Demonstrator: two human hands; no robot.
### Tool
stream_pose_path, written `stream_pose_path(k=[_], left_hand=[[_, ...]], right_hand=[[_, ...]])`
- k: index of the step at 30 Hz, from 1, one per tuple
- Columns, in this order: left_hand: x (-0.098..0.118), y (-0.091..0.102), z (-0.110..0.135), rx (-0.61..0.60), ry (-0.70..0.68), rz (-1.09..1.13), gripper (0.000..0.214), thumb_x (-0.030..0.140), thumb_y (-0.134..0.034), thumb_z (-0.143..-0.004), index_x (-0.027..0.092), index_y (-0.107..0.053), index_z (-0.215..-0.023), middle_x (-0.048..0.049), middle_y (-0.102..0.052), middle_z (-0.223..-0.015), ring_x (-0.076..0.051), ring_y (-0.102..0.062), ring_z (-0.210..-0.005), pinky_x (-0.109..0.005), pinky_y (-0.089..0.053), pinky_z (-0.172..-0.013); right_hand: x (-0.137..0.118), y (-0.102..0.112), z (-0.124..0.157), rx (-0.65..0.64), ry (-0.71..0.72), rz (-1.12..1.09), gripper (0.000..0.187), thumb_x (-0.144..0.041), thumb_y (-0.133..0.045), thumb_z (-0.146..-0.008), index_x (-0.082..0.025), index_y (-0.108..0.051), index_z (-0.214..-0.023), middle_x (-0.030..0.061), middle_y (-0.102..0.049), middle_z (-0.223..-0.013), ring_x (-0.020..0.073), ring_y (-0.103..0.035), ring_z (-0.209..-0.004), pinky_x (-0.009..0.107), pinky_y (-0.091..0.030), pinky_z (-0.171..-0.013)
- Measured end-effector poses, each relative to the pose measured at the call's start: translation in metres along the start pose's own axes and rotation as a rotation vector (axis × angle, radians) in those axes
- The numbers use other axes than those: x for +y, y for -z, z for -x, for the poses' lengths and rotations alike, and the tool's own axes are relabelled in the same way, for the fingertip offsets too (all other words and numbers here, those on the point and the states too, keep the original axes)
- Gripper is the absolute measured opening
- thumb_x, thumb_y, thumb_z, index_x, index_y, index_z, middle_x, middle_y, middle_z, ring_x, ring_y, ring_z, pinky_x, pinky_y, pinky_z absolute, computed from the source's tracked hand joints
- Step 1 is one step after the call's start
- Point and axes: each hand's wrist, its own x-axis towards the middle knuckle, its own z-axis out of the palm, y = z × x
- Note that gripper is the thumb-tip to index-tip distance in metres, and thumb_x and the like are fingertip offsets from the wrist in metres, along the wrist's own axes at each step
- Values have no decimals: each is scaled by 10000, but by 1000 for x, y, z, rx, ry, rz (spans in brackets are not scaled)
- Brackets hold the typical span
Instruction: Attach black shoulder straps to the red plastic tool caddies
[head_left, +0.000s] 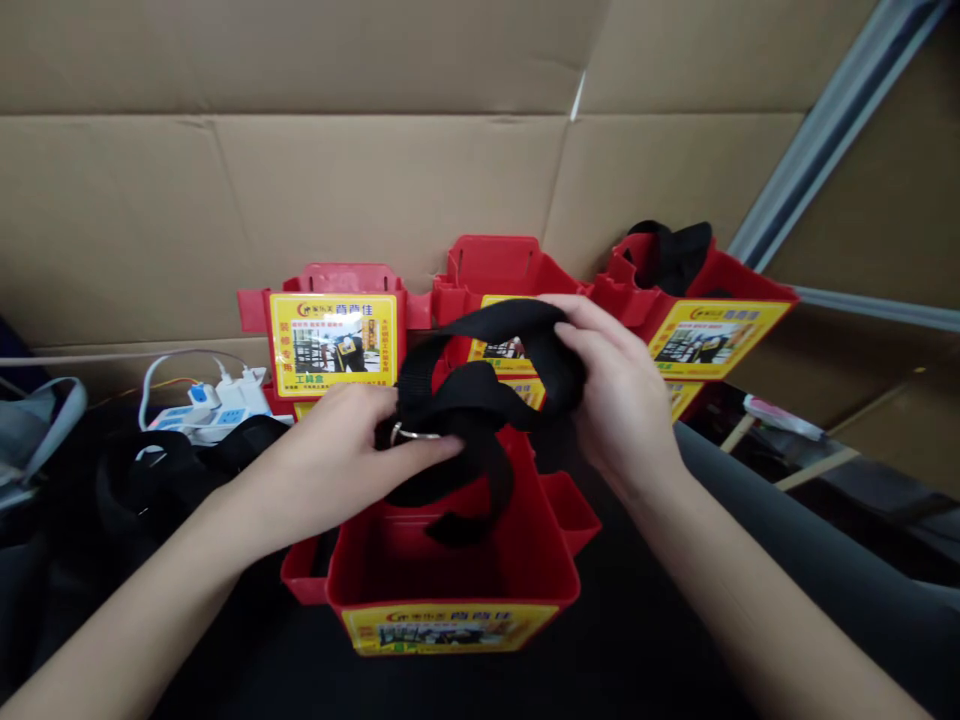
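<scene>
Black strap [480, 395], left hand [330, 465] and right hand [626, 405] pinching it, label [334, 347] "工具盒"

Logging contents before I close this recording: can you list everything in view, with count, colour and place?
Webbing belt: one, black, in both hands above the near tool box
Metal buckle or ring: one, silvery, by the left thumb
Near tool box: one, red, centre foreground
Rear tool boxes: at least three, red, row behind
Printed labels: several, yellow, on tool box fronts
Rear strap: count unclear, black, in right rear box
Strap pile: count unclear, black, left
Power strip: at least one, white and blue, left
Cables: several, mostly white, left
Cardboard wall: one, brown, background
Metal bar: at least one, grey, upper right
Work surface: one, black, below
Dim clutter: unclear, mixed, right
Left hand: one, bare, left of centre
Right hand: one, bare, right of centre
</scene>
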Motion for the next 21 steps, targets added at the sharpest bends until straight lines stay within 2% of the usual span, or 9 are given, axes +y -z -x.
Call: stream_pose_path(k=[2, 4, 7, 9, 13, 16, 18, 21], left_hand=[[-1, 5, 1, -34, -35, -14, 253, 394, -461, -859, 204, -604, -771, 28, -643, -754, -145, -587, -691, -235, -445, -602], [-2, 4, 2, -75, -90, -38, 206, 351, -469, -855, 213, -612, -799, 24, -643, -752, -152, -591, -687, -243, -451, -608], [-6, 0, 1, -94, -128, -86, 142, 300, -521, -816, 220, -637, -835, 3, -644, -732, -182, -608, -723, -276, -468, -657], [-9, -2, 0, -94, -123, -109, 130, 285, -543, -796, 207, -647, -798, -7, -632, -685, -191, -608, -715, -284, -470, -658], [-10, 2, -1, -129, -82, -107, 152, 334, -590, -777, 199, -652, -743, 6, -635, -704, -154, -591, -665, -249, -442, -590], [-7, 11, 1, -22, -70, -96, 152, 352, -628, -766, 219, -629, -840, 37, -626, -732, -114, -565, -621, -219, -422, -550], [-6, 17, 3, 87, -131, -138, 185, 328, -655, -752, 229, -600, -898, 39, -629, -817, -113, -576, -694, -220, -439, -612], [-7, 20, 4, 122, -226, -290, 188, 337, -655, -754, 230, -591, -895, 21, -625, -908, -144, -576, -814, -260, -441, -708]], right_hand=[[-11, 5, 3, -104, 286, 238, 237, -173, -427, -822, -228, -638, -911, 34, -576, -1079, 200, -508, -1106, 405, -364, -1014], [-24, 6, 10, -361, 469, 387, 228, -207, -473, -833, -246, -633, -991, 48, -519, -1197, 215, -440, -1186, 386, -341, -1030], [-34, 2, 20, -810, 489, 457, 283, -235, -534, -832, -259, -586, -1109, 61, -521, -1210, 205, -478, -1138, 349, -411, -961], [-32, -2, 25, -925, 413, 474, 283, -215, -514, -848, -247, -571, -1123, 51, -572, -1123, 176, -531, -1039, 315, -453, -887], [-19, -7, 23, -921, 193, 443, 206, -135, -480, -831, -196, -571, -1006, 11, -609, -879, 111, -558, -768, 228, -466, -675], [-13, -9, 19, -887, -24, 285, 154, -131, -484, -814, -185, -543, -946, -28, -533, -712, 79, -497, -621, 195, -420, -551], [-11, -10, 18, -823, -156, 177, 153, -122, -493, -800, -175, -548, -933, -43, -484, -663, 66, -468, -590, 177, -393, -519], [-12, -12, 17, -743, -272, 108, 170, -91, -507, -768, -157, -579, -907, -49, -477, -650, 49, -456, -568, 162, -370, -505]])
